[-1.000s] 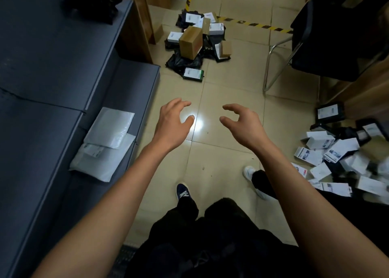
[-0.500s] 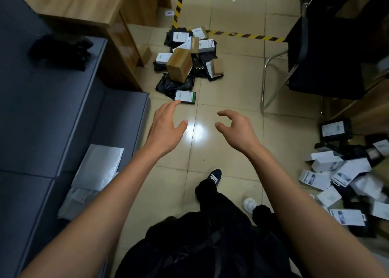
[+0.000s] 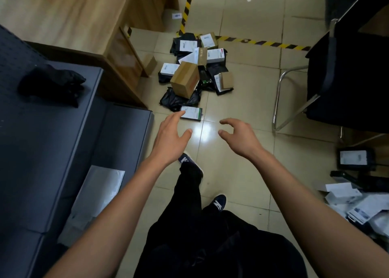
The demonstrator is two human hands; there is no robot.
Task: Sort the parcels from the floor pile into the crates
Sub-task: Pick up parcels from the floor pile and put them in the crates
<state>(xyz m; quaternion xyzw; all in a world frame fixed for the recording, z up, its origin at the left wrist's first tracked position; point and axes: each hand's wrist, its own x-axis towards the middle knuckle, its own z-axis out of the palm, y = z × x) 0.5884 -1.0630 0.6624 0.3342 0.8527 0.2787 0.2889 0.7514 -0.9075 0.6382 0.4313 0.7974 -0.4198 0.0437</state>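
**Both hands out, nothing picked up**

Left hand (image 3: pixel 171 135) and right hand (image 3: pixel 240 136) are stretched out over the tile floor (image 3: pixel 242 92), apart from each other, fingers loose and holding nothing. The parcel pile (image 3: pixel 195 71) sits ahead by the wooden desk (image 3: pixel 88 25). Nearest is a flat labelled parcel (image 3: pixel 191 113), long axis running left-right, just past the left fingertips. A brown box (image 3: pixel 185 79) stands tilted mid-pile.

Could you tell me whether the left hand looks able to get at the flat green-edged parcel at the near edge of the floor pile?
Probably yes: the left hand is empty with fingers extended toward the green-edged parcel, and nothing lies between them.
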